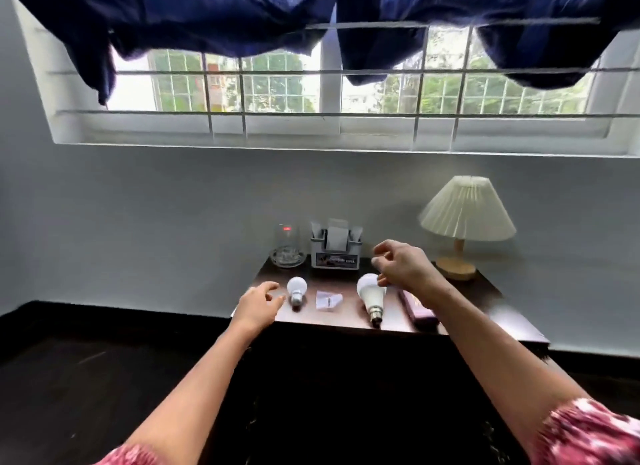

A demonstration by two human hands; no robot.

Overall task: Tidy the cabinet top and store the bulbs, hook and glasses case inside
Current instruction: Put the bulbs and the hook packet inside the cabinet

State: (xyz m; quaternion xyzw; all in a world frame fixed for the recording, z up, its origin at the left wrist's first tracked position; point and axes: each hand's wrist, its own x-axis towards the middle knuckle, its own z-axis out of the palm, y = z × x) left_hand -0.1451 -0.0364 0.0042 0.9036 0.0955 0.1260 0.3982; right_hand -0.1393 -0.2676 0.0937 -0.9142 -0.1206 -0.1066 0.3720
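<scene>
Two smooth white bulbs on glossy dark cabinet top, L hand & R hand grips loosely spread, empty

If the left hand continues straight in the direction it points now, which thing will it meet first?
Most likely the small white round bulb, lying just beyond the left hand on the dark wooden cabinet top. The fingers point at it, nothing between; height above the top is unclear.

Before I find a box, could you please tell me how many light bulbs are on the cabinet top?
2: a small bulb beside the left hand, a larger bulb under the right hand.
</scene>
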